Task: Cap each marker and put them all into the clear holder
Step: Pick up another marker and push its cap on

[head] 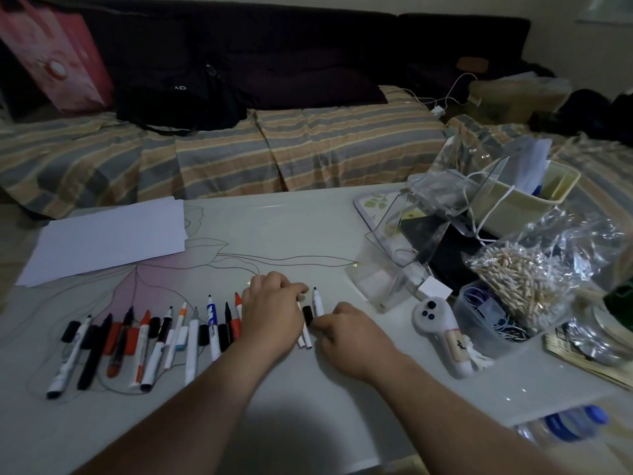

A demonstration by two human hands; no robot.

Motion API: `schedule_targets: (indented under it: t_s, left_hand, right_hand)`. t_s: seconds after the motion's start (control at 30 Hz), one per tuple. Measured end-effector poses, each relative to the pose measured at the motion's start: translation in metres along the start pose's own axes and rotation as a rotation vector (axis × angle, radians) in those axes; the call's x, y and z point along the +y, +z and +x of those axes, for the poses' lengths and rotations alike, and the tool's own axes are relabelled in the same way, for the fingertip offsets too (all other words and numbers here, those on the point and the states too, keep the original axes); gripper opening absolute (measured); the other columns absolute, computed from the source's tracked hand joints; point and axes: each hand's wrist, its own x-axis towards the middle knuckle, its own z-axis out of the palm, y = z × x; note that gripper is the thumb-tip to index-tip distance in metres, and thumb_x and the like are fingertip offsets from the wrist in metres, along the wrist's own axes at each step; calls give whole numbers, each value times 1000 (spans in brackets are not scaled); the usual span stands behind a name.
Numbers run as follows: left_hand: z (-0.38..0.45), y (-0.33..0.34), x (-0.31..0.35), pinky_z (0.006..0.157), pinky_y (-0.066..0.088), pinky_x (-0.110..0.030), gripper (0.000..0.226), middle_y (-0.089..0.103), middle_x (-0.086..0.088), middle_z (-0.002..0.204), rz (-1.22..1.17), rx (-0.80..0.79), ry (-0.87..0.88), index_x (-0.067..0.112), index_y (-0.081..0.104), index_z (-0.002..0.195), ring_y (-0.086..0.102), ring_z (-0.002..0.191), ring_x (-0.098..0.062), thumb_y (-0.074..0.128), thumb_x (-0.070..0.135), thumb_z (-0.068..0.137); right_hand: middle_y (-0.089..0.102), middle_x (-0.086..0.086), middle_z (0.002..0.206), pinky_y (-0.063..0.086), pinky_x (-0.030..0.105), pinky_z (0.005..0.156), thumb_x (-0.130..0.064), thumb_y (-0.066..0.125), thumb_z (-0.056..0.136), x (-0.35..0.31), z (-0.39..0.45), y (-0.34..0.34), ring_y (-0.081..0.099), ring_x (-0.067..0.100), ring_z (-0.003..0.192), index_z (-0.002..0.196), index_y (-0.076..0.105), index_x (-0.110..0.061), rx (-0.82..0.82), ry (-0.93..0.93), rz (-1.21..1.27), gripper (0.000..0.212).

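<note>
At frame centre my right hand [346,334] fingers pinch the black cap [308,315]; left hand [270,310] fingers pinch a light, stiff marker [305,332] mid-barrel.

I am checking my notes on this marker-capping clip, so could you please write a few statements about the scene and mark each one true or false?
1. The markers lie in a row on the table with their tips uncapped. True.
2. The clear holder is already full of markers. False: no marker shows in it.
3. The right hand is at a black cap. True.
4. The left hand rests on the white paper. False: it is at the right-hand end of the marker row, far from the paper.
</note>
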Motion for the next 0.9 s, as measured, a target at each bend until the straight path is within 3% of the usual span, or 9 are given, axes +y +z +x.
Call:
schedule_targets:
  t_s: [0.1,0.27,0.47,0.57,0.67,0.77,0.83,0.9]
  left_hand:
    - [-2,-1,-1,91,28,-33,35,53,8,118,44,-3,18,37,67,126,39,115,-21,50,34,97]
    - [-8,4,-2,95,31,-35,44,46,10,109,124,-67,55,37,70,115,36,110,-19,54,61,82]
    - [-10,7,2,93,32,-35,34,51,13,109,114,-38,131,38,73,111,38,111,-18,58,57,87]
    - [-10,5,4,91,35,-36,26,59,18,103,71,-2,128,37,73,98,43,108,-15,60,56,85]
    - [-11,-7,4,79,46,-29,13,67,15,87,-192,-34,77,32,68,86,57,95,-9,71,43,81]
    - [-15,-27,9,64,52,-15,16,74,10,83,-621,-80,-84,26,70,79,66,76,-1,85,22,76]
    - [-16,-37,12,72,56,-17,23,77,10,87,-810,-38,-121,24,69,81,70,78,0,87,11,75]
    - [-16,-46,14,82,58,-22,26,78,10,93,-936,-7,-112,21,70,88,72,89,-4,84,3,76]
  right_hand:
    - [56,8,109,49,33,86,-29,52,96,11,7,0,64,31,100,121,73,-28,51,35,-77,33]
    - [55,6,96,43,31,75,-19,55,95,26,11,-8,62,32,99,106,70,-25,81,126,-50,19]
    - [65,4,99,42,29,70,-12,56,87,24,8,-19,60,24,89,90,66,-27,95,166,100,18]
    - [64,4,98,45,31,71,-8,53,86,23,6,-28,58,22,86,90,62,-25,97,208,171,19]
    - [64,8,97,50,36,69,-8,52,87,24,5,-33,62,29,87,102,49,-24,101,262,286,22]
    - [65,14,96,63,52,71,-3,60,84,22,3,-38,73,37,81,116,41,-32,87,330,608,47]
    - [61,17,100,64,50,74,8,61,86,19,3,-43,74,34,79,129,45,-31,34,325,820,60]
    - [53,18,105,64,38,75,15,54,90,8,-1,-50,70,25,74,128,56,-25,-31,262,978,56]
